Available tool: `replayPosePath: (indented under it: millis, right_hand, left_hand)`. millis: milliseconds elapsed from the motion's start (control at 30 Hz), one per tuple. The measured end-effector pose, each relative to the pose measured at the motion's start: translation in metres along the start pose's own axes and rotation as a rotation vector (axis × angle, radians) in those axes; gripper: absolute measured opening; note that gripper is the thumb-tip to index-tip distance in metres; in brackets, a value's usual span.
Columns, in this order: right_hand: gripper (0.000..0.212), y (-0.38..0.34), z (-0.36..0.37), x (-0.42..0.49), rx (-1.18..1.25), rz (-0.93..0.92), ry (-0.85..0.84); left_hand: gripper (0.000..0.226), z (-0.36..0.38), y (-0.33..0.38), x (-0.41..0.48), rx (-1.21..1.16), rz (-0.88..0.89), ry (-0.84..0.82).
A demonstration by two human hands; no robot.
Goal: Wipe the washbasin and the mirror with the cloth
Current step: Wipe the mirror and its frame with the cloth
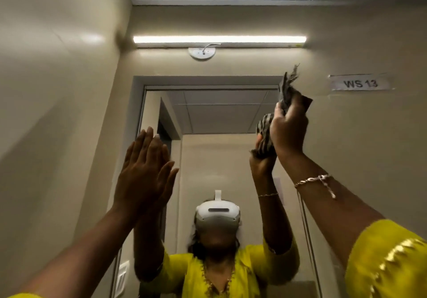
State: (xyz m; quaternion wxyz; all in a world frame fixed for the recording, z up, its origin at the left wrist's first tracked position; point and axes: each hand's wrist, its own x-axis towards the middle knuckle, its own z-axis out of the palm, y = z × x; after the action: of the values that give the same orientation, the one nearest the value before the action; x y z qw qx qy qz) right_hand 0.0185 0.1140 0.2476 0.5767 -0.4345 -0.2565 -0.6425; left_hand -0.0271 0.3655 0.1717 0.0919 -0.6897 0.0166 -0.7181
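Note:
The mirror fills the wall ahead inside a pale frame. My right hand grips a grey striped cloth and holds it against the mirror's upper right corner. The cloth's frayed end sticks up past the frame. My left hand lies flat on the glass at the mirror's left side, fingers straight and pointing up. The reflection shows a person in a yellow top and a white headset, both arms raised. The washbasin is out of view.
A lit tube lamp runs across the wall above the mirror, with a round white fitting under it. A label reading WS 13 sticks to the wall at the right. A beige side wall stands close on the left.

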Motion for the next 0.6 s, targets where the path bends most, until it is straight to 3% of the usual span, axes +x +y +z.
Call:
replayPosePath:
  millis: [200,467,600]
  right_hand:
    - [0.058,0.020,0.021,0.013,-0.670,-0.042,-0.521]
    - [0.051,0.023,0.006,0.018,-0.614,-0.054,-0.706]
    - [0.048,0.029,0.011,0.022,-0.771,-0.161,-0.651]
  left_hand:
    - [0.082,0.014,-0.006,0.003,-0.083,-0.031,0.032]
    - [0.067,0.017,-0.014,0.009,-0.111,-0.042,0.062]
    - [0.069,0.017,-0.025,0.010,-0.056,-0.061,0.040]
